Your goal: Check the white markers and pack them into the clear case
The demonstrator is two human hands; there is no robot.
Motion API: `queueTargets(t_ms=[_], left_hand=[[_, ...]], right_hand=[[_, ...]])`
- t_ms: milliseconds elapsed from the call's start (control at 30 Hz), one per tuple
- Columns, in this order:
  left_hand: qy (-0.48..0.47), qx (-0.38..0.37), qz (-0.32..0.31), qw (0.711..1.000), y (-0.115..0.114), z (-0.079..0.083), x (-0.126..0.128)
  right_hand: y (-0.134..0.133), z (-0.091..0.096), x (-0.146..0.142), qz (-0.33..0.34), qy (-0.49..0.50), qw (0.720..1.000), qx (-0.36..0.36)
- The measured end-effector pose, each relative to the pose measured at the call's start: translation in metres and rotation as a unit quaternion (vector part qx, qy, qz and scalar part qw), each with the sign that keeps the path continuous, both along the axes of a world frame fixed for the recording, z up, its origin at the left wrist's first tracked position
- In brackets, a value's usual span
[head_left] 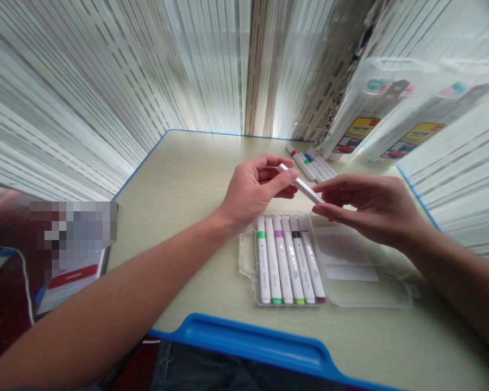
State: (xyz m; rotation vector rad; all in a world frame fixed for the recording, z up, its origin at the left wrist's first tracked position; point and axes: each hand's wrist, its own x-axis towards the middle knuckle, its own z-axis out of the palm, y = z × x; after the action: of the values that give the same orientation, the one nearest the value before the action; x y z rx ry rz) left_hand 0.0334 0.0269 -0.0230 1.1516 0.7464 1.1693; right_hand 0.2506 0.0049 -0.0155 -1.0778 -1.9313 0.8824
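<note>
Both hands hold one white marker pen [303, 188] above the desk. My left hand [256, 190] pinches its upper end between thumb and fingers. My right hand [369, 206] has its fingertips on the lower end, fingers pressed together. Below them lies an open clear plastic case [350, 271] holding several white markers [287, 260] with coloured caps and bands, laid side by side in its left half. The right half of the case shows no markers.
Several loose markers [309, 163] lie at the far side of the pale desk [187, 184]. Two clear marker boxes [375, 108] stand leaning at the back right. Striped panels wall the desk in. A blue edge [244, 336] runs along the front.
</note>
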Motion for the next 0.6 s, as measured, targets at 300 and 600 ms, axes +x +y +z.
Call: queueTargets(t_ms=[300,600], left_hand=[[0.007,-0.015,0.016,1.000,-0.0020,0.0007,0.0001],[0.047,0.018,-0.010,0.999,-0.0043,0.0038,-0.0021]], right_hand=[[0.0003,-0.0002,-0.0001,0.001,0.011,1.000,0.001],[-0.0056,0.0032,-0.0037,0.000,-0.054,0.994,0.093]])
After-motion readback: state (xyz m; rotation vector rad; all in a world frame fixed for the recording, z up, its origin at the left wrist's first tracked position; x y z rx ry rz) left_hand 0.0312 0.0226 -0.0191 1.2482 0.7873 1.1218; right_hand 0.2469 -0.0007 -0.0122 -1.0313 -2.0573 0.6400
